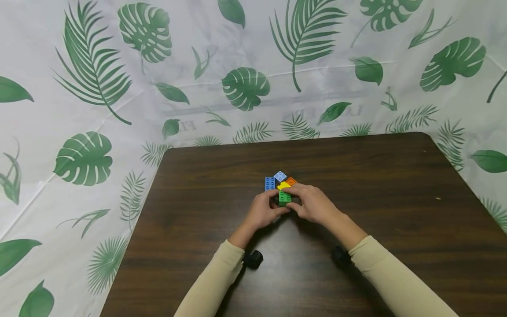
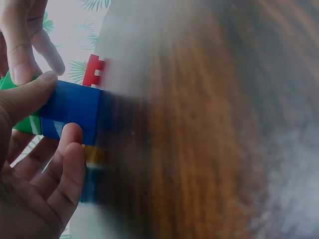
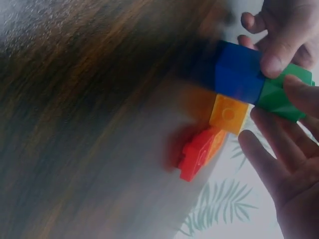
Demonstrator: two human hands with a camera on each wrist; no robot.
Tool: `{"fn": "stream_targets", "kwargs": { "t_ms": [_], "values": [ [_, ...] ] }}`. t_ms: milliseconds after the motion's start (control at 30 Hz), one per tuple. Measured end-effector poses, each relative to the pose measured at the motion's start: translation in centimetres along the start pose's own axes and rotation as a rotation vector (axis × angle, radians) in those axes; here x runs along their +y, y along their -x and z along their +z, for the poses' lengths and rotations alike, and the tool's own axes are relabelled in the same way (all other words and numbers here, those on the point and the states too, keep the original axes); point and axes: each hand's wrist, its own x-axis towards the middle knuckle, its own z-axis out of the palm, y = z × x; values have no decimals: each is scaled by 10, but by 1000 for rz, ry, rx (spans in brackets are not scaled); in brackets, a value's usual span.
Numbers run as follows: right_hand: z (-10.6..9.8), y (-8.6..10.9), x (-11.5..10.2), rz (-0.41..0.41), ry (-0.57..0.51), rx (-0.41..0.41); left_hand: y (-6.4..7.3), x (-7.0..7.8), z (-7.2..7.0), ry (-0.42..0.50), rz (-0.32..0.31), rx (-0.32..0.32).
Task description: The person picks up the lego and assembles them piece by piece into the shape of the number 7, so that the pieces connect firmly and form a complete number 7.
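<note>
A green toy building block (image 1: 284,198) with studs on top sits over a blue block (image 2: 72,107), end to end with it in both wrist views. My left hand (image 1: 263,210) holds the pair, its thumb at the joint and fingertips on the blue block's side. From the other side my right hand (image 1: 313,203) pinches the green block between thumb and fingers. Just beyond the hands lies a yellow block (image 1: 284,186), partly hidden. A red block (image 3: 197,154) shows past the yellow one in the right wrist view.
Behind the hands, a blue studded block (image 1: 270,183), a light blue block (image 1: 280,176) and an orange block (image 1: 291,181) lie close together on the dark wooden table (image 1: 206,176). A white leaf-patterned cloth (image 1: 190,110) hangs beyond the table's far edge.
</note>
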Motion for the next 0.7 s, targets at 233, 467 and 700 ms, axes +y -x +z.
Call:
{"fn": "stream_targets", "kwargs": {
  "t_ms": [233, 467, 700],
  "values": [
    [-3, -3, -1, 18, 1, -46, -1, 2, -2, -27, 13, 1],
    [-27, -18, 0, 98, -26, -238, -1, 5, -4, -58, -18, -3],
    [-21, -31, 16, 104, 30, -179, 0, 8, -3, -73, -34, -33]
  ]
}}
